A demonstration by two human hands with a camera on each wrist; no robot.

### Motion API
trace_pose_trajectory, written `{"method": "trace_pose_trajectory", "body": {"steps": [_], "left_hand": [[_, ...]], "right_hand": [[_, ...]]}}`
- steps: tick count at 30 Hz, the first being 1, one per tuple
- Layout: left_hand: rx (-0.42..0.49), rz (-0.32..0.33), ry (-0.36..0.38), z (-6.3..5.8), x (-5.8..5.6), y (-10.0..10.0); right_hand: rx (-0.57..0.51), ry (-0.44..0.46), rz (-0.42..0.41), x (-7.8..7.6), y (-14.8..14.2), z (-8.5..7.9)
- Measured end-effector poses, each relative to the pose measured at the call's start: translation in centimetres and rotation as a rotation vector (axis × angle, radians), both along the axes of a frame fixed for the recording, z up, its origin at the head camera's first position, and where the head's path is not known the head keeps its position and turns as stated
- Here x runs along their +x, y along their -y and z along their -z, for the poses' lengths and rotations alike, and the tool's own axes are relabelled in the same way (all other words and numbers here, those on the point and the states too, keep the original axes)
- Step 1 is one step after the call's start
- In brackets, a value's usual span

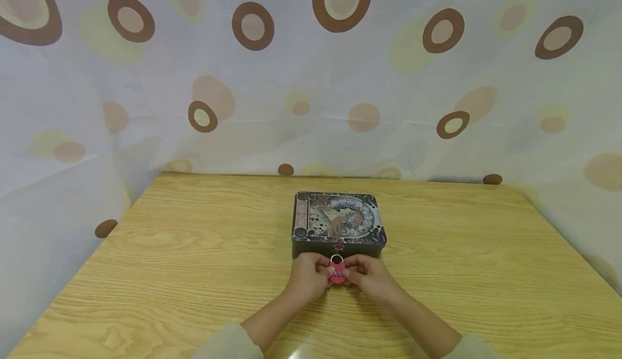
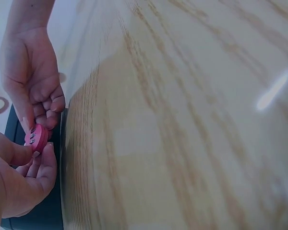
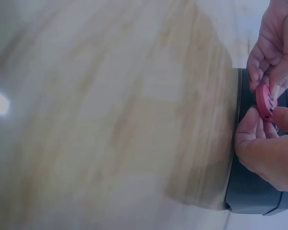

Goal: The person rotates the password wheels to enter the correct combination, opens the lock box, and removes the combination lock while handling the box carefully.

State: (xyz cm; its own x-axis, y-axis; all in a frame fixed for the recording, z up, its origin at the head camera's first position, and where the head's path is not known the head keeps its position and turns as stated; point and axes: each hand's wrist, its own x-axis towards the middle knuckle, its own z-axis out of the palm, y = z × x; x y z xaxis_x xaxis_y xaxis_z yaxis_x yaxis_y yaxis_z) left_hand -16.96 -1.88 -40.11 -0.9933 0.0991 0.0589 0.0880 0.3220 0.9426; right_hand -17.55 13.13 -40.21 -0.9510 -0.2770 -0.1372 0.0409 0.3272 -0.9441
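A pink combination padlock (image 1: pixel 337 275) with a row of number dials hangs at the front of a dark tin box (image 1: pixel 340 218) with an ornate printed lid. Its shackle (image 1: pixel 336 257) points up, the top of it overlapping the small clasp (image 1: pixel 338 248) on the box front. From the left, my left hand (image 1: pixel 307 277) pinches the padlock between thumb and fingers. My right hand (image 1: pixel 373 279) pinches the opposite side, thumb beside the dials. Both wrist views show the padlock (image 2: pixel 37 138) between the two sets of fingertips, close in front of the box's side (image 3: pixel 252 182).
The box stands with its lid down on a wood-grain table (image 1: pixel 204 240). Behind the table hangs a pale curtain (image 1: pixel 301 148) with brown and yellow round shapes. Light sleeves (image 1: pixel 229 343) cover both forearms near the front edge.
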Motion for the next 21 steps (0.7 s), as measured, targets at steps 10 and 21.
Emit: {"method": "trace_pose_trajectory", "body": {"steps": [10, 21], "left_hand": [[0.004, -0.002, 0.003, -0.09, 0.06, -0.04], [-0.003, -0.009, -0.012, -0.14, 0.1, -0.09]], "right_hand": [[0.025, 0.008, 0.049, -0.01, 0.49, -0.1], [0.056, -0.009, 0.057, -0.01, 0.6, -0.23]]}}
